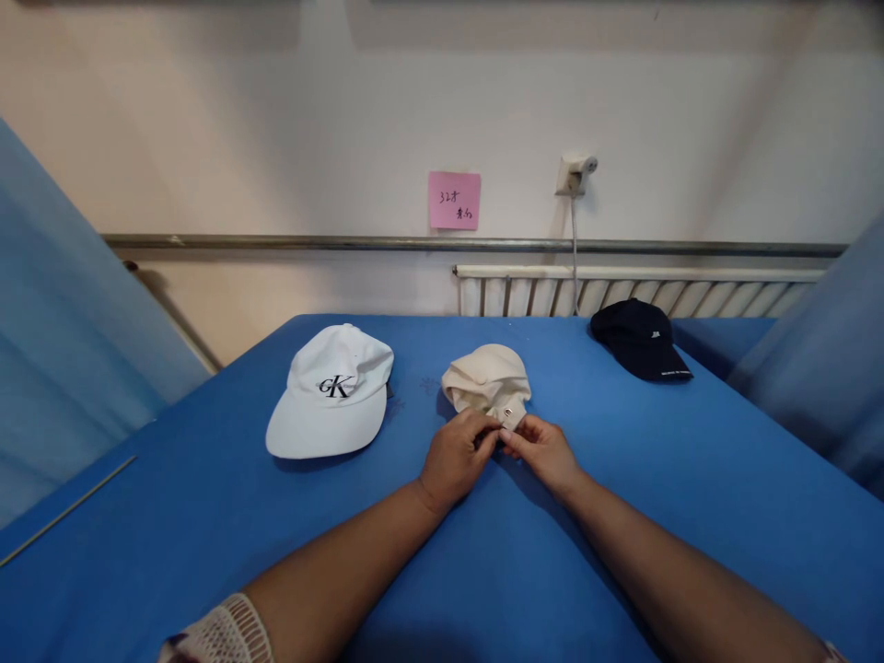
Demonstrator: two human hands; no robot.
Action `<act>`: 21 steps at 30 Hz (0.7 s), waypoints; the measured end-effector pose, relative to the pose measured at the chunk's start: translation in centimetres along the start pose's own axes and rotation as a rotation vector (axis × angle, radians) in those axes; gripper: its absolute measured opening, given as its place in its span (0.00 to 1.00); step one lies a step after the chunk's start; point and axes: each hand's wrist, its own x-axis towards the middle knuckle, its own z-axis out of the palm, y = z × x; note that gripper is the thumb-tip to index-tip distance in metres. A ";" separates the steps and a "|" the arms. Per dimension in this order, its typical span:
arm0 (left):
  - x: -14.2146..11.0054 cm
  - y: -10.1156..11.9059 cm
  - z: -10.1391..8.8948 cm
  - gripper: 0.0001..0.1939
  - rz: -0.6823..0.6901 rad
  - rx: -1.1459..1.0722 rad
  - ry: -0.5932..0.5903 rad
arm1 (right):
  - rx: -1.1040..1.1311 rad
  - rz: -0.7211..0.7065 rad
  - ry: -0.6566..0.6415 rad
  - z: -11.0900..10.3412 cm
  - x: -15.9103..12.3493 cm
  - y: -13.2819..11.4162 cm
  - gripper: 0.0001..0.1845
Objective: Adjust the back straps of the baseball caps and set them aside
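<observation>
A beige cap (487,376) lies in the middle of the blue table (483,552), its back strap and small metal buckle turned toward me. My left hand (456,456) is closed, its fingers pinching the strap end at the cap's near edge. My right hand (542,449) is also closed in a pinch on the strap beside the buckle. Both hands meet at the cap's near side, forearms resting over the table.
A white cap with a black logo (331,391) sits left of the beige one. A dark navy cap (642,339) lies at the far right. Behind the table are a radiator (622,293), a pink note (454,200) and blue curtains (62,350).
</observation>
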 end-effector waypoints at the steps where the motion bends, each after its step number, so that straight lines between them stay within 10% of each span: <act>1: 0.0 0.0 0.0 0.06 0.000 0.002 -0.004 | -0.008 0.006 0.010 0.0 0.0 0.0 0.21; 21: 0.1 -0.3 0.4 0.06 -0.066 -0.016 -0.016 | 0.029 0.045 0.078 -0.1 0.7 0.5 0.24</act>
